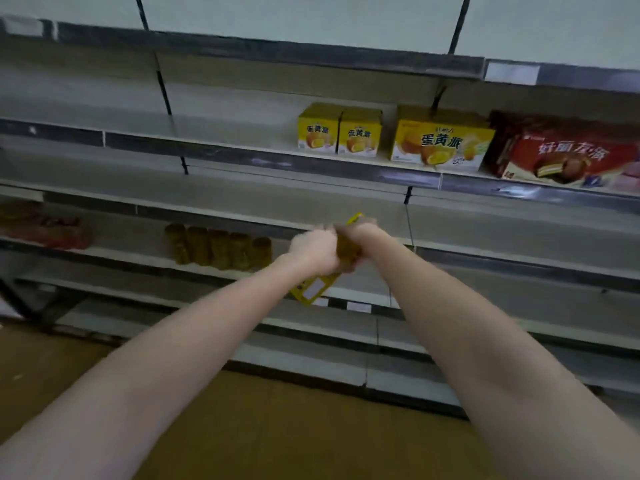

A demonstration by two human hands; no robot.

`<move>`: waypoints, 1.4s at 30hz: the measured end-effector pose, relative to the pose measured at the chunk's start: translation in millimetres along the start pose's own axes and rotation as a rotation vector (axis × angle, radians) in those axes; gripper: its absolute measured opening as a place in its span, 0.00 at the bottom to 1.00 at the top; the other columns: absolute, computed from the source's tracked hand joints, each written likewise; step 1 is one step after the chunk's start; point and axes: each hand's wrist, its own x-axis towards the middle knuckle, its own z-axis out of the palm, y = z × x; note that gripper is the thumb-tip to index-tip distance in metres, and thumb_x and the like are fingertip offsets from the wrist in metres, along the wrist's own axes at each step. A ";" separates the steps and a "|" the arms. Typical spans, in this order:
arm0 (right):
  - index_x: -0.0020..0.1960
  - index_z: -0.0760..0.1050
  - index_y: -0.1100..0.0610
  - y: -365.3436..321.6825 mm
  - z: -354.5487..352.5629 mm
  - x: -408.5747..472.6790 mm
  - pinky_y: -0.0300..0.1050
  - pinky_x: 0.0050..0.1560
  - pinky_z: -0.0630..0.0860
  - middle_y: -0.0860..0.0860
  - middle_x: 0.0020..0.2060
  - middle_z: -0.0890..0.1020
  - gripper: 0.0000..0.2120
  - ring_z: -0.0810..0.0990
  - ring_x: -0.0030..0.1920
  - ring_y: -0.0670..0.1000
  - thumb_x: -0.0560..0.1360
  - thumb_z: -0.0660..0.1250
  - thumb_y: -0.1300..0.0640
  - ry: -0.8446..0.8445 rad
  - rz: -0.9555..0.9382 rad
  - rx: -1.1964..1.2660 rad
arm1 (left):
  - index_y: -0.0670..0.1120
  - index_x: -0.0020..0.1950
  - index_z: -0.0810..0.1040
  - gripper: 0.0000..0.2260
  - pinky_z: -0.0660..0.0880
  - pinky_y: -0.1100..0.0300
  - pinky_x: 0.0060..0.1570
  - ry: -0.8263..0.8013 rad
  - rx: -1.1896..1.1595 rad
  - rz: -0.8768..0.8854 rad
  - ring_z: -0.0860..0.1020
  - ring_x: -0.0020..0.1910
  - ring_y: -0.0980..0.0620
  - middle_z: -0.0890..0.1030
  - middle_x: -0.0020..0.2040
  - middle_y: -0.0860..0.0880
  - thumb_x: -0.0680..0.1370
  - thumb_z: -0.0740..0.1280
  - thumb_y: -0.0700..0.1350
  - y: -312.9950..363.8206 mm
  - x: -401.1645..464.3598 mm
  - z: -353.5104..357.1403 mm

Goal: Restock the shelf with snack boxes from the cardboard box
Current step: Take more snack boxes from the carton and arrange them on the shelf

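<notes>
Both arms reach forward in front of the shelving. My left hand (313, 249) and my right hand (356, 233) together grip a small yellow snack box (313, 289), tilted, its lower corner showing below the hands and a yellow edge above them. The hands hide most of the box. On the upper shelf (242, 155) stand two small yellow boxes (339, 131), a larger yellow box (440, 142) and a red box (568, 154) to the right. The cardboard box is not in view.
On a lower shelf, left of my hands, stands a row of several yellow-brown cylindrical packs (218, 247). Reddish packages (45, 226) lie at the far left. The floor (259, 427) below is brown. Wide bare stretches of shelf lie left of the yellow boxes.
</notes>
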 end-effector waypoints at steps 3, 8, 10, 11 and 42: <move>0.75 0.57 0.61 -16.5 -16.9 -67.5 0.59 0.56 0.80 0.58 0.64 0.76 0.55 0.78 0.61 0.61 0.59 0.79 0.39 0.061 -0.018 -0.167 | 0.47 0.58 0.77 0.19 0.81 0.51 0.44 -0.163 -0.290 0.055 0.81 0.49 0.43 0.82 0.51 0.46 0.75 0.69 0.58 -14.6 1.3 -4.9; 0.69 0.68 0.61 -15.4 -34.9 -80.8 0.52 0.53 0.79 0.56 0.58 0.78 0.42 0.79 0.55 0.57 0.62 0.80 0.45 0.062 -0.076 -0.425 | 0.49 0.62 0.77 0.13 0.78 0.49 0.56 -0.110 -0.225 0.063 0.79 0.55 0.49 0.81 0.57 0.49 0.78 0.68 0.48 -40.4 8.1 -10.3; 0.68 0.70 0.60 -15.1 -35.6 -79.9 0.50 0.49 0.79 0.55 0.55 0.78 0.40 0.78 0.52 0.56 0.61 0.80 0.47 0.014 -0.123 -0.460 | 0.50 0.63 0.76 0.15 0.77 0.48 0.57 -0.042 -0.186 0.092 0.77 0.58 0.49 0.80 0.59 0.49 0.76 0.70 0.46 -44.1 12.0 -11.4; 0.68 0.70 0.58 -15.5 -36.4 -80.4 0.49 0.49 0.78 0.54 0.54 0.78 0.40 0.78 0.51 0.56 0.61 0.80 0.49 -0.018 -0.151 -0.478 | 0.50 0.63 0.75 0.17 0.77 0.48 0.58 -0.008 -0.172 0.112 0.77 0.59 0.48 0.78 0.60 0.49 0.76 0.71 0.46 -44.9 14.3 -12.3; 0.72 0.70 0.53 -175.8 30.9 -21.6 0.51 0.66 0.72 0.55 0.67 0.72 0.37 0.72 0.67 0.57 0.69 0.76 0.41 0.136 -0.812 -0.346 | 0.59 0.69 0.75 0.26 0.71 0.48 0.64 0.380 -0.110 -0.214 0.69 0.69 0.43 0.77 0.65 0.50 0.72 0.73 0.60 -198.3 82.2 -142.0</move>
